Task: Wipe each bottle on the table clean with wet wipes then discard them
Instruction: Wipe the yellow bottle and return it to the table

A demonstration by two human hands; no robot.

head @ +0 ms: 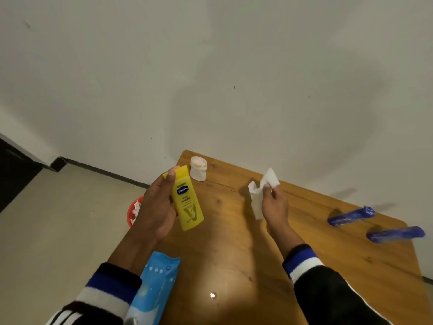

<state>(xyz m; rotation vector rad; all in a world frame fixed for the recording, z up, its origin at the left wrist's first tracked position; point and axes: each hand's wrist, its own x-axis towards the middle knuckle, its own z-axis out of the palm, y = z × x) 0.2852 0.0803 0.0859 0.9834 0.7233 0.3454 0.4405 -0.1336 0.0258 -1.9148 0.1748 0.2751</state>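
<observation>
My left hand [157, 207] grips a yellow lotion bottle [188, 202], held up over the left edge of the wooden table [234, 249]. My right hand [274, 202] pinches a crumpled white wet wipe [262, 186] above the table's middle, apart from the bottle. A small white jar [198, 168] stands at the table's far left corner. Two blue bottles [351, 215] [396, 233] lie on their sides at the right. A light blue wet wipes pack [154, 287] lies at the near left edge.
A red bin [133, 213] holding used white wipes sits on the floor left of the table, partly hidden by my left hand. A white wall rises right behind the table. Pale floor spreads to the left.
</observation>
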